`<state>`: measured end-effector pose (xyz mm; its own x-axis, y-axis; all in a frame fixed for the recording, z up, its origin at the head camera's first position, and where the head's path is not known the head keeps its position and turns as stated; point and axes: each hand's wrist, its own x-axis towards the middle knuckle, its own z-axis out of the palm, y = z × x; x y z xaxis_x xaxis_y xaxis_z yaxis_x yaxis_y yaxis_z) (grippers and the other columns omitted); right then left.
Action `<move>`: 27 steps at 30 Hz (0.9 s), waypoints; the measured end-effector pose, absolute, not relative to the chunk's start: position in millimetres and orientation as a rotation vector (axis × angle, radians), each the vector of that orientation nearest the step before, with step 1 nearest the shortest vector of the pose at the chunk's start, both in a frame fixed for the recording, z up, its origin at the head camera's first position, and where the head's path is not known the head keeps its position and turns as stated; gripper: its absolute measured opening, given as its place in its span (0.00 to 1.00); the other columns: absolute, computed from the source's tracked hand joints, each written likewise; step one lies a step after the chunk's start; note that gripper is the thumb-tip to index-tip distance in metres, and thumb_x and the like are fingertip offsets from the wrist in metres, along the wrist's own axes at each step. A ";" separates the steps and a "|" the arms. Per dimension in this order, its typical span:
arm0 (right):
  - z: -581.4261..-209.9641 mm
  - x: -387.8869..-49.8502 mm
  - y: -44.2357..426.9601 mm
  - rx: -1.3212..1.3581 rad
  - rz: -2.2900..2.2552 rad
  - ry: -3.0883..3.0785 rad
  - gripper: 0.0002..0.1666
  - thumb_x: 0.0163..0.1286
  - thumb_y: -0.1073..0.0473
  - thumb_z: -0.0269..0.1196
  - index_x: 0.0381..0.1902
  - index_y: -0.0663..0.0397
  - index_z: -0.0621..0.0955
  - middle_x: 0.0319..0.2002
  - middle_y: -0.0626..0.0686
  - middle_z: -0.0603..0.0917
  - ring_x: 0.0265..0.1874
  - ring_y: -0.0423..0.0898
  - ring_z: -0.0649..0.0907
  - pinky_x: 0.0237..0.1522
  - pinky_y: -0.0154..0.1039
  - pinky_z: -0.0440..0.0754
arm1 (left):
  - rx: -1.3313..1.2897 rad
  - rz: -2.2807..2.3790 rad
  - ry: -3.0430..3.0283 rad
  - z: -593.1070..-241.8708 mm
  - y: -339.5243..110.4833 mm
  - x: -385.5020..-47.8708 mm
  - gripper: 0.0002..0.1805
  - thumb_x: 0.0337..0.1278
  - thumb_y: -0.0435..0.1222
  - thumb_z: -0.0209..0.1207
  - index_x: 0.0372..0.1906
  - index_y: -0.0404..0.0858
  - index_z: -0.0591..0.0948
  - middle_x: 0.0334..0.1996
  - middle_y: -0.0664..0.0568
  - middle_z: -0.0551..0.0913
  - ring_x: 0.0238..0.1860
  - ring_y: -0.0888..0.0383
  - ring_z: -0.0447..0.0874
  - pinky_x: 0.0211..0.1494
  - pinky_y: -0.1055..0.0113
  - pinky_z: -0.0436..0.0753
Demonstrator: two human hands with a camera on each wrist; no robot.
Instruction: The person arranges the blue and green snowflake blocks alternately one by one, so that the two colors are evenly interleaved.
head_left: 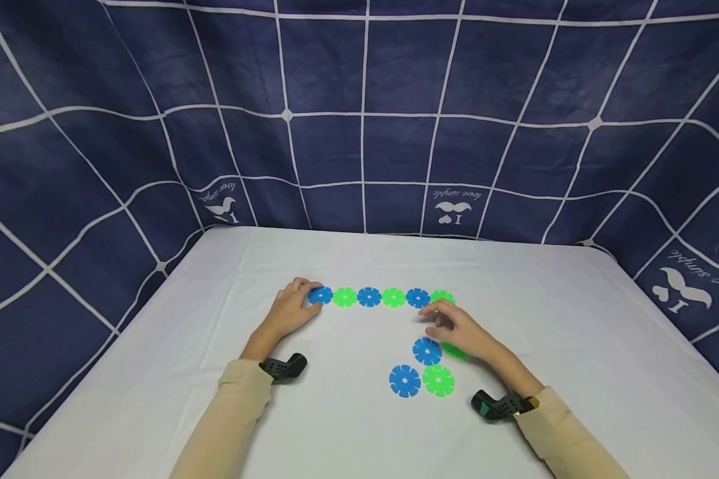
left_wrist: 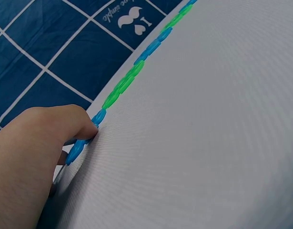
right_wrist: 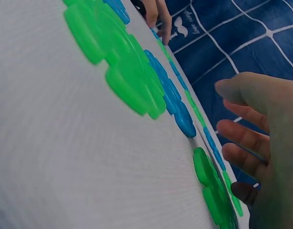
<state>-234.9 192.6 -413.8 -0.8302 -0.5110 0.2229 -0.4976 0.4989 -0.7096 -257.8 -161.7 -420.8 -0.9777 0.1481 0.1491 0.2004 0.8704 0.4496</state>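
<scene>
Flat notched snowflake building discs lie in a row, alternating blue and green. At the row's left end my left hand (head_left: pixel 289 309) holds a blue disc (head_left: pixel 320 295) by its edges, between thumb and fingers; in the left wrist view the thumb (left_wrist: pixel 84 124) presses against it. My right hand (head_left: pixel 460 329) hovers below the right end, fingers loosely bent and apart, with nothing between them. It partly hides the row's last green disc (head_left: pixel 442 297) and another green disc (head_left: pixel 455 351). Beside that one sits a blue disc (head_left: pixel 427 350).
Nearer the front lie a loose blue disc (head_left: pixel 405 380) and a loose green disc (head_left: pixel 439 380). Everything rests on a white tablecloth (head_left: pixel 347 426). A dark blue checked curtain (head_left: pixel 395 146) hangs behind the table and along its sides.
</scene>
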 end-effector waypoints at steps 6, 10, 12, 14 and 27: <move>-414.7 -232.7 193.2 -0.948 -1.160 2.647 0.18 0.55 0.53 0.65 0.45 0.44 0.77 0.43 0.44 0.78 0.36 0.38 0.71 0.44 0.37 0.65 | -0.280 -0.726 -2.929 -421.3 -162.1 -259.2 0.27 0.53 0.46 0.53 0.60 0.43 0.70 0.56 0.45 0.69 0.59 0.48 0.66 0.55 0.53 0.65; -413.3 -231.5 193.0 -0.954 -1.060 2.641 0.19 0.54 0.50 0.65 0.45 0.39 0.78 0.45 0.43 0.76 0.43 0.38 0.71 0.49 0.46 0.59 | -0.281 -0.723 -2.932 -421.7 -162.1 -259.8 0.28 0.53 0.47 0.53 0.60 0.43 0.70 0.56 0.45 0.69 0.59 0.48 0.66 0.55 0.53 0.65; -412.9 -231.4 193.0 -0.960 -1.025 2.638 0.19 0.53 0.49 0.66 0.45 0.37 0.78 0.46 0.43 0.75 0.47 0.40 0.71 0.50 0.50 0.57 | -0.280 -0.721 -2.935 -421.7 -162.2 -260.1 0.28 0.53 0.47 0.53 0.60 0.43 0.70 0.56 0.45 0.69 0.59 0.49 0.65 0.55 0.53 0.65; -412.9 -231.4 192.9 -0.957 -1.003 2.635 0.20 0.53 0.48 0.66 0.45 0.35 0.78 0.47 0.43 0.74 0.50 0.42 0.70 0.52 0.51 0.56 | -0.279 -0.718 -2.937 -421.5 -162.3 -260.6 0.28 0.53 0.47 0.53 0.60 0.43 0.70 0.56 0.45 0.69 0.59 0.49 0.65 0.55 0.53 0.65; -413.2 -234.0 193.1 -0.946 -0.968 2.611 0.19 0.50 0.45 0.67 0.42 0.31 0.78 0.47 0.41 0.72 0.53 0.44 0.69 0.52 0.49 0.56 | -0.304 -0.722 -2.917 -421.1 -162.8 -259.8 0.27 0.53 0.46 0.53 0.60 0.42 0.70 0.55 0.44 0.69 0.59 0.48 0.66 0.55 0.53 0.65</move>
<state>-234.0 193.1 -413.2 -0.7749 -0.6312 0.0328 -0.5002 0.5806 -0.6424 -259.8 -162.8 -421.1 -0.9725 0.1648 0.1648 0.2226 0.8661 0.4476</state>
